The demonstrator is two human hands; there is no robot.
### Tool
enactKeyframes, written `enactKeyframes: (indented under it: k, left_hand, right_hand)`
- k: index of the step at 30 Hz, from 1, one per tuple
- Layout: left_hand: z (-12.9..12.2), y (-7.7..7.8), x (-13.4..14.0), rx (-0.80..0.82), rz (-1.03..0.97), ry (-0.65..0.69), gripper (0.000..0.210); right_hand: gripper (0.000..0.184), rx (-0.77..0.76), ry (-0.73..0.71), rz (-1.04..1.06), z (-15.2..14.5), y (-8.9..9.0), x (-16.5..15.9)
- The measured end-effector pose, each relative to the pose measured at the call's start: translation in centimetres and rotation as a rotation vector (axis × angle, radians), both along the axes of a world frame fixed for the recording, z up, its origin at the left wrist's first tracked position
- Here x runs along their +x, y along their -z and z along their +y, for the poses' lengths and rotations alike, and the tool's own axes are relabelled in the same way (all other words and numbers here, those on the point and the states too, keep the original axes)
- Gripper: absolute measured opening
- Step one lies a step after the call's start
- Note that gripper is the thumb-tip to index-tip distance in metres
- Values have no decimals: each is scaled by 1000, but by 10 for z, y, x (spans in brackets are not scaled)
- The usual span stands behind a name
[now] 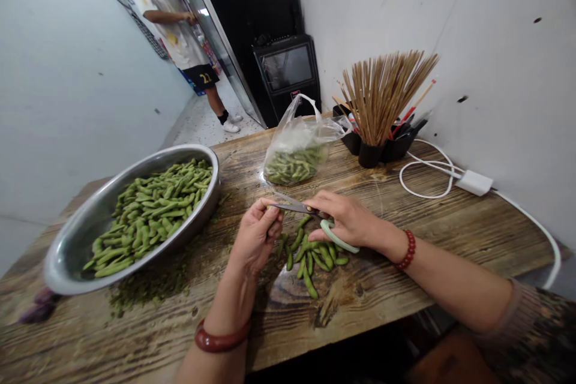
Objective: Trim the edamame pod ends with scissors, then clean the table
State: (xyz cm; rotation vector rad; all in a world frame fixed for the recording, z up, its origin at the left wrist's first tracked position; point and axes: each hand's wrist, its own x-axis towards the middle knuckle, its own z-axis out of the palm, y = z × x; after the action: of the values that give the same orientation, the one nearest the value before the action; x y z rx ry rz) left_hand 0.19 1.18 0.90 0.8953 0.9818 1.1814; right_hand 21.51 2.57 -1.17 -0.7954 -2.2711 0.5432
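A wooden bench (382,306) fills this pale-walled room, its grain running dark and worn toward the near edge. Closest in, a red bangle (220,339) sits on the left forearm and red beads (408,251) circle the right wrist. Just in from that near edge, loose green pods (310,258) lie in a small heap, and over it the hands are at work! The left hand (256,233) has its fingertips pinched together on what looks like a green pod (mostly hidden, mind you), right at the tips of the scissors (294,208). The right hand (344,219) grips their pale green handles, blades slightly parted.

Over on the left side, a big metal basin (60,273) brims with pods, green trimmings (148,285) scattered along its near side. Toward the far edge stands a clear plastic bag (294,159), more pods inside; to its right, a black cup (371,156) bristles with thin sticks (387,90). Beyond the bench, a person (180,30) in dark shorts stands by the doorway.
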Motion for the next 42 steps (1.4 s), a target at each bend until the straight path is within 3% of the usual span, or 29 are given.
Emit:
enactKeyframes:
  k: [15,23,26,29,32,37,42]
  left_hand:
    - [-1,-1,1,18,-6,28,21]
    - [5,-8,-7,-47,-103,-36,22]
    - [6,-2,-6,9,127,-54,22]
    - [8,9,0,187,526,-86,13]
    - [9,20,5,368,790,-24,7]
    - [9,28,9,461,1011,129,9]
    - [10,28,8,435,1030,130,4]
  right_hand:
    - [42,25,12,3,-1,0,0]
    - [40,70,161,124,11,-1,8]
    - [40,71,158,112,10,-3,8]
    - [40,65,164,78,9,-3,7]
    - [40,69,169,63,9,-1,7]
    - [38,64,151,68,9,2,5]
    - [41,50,121,64,8,4,4]
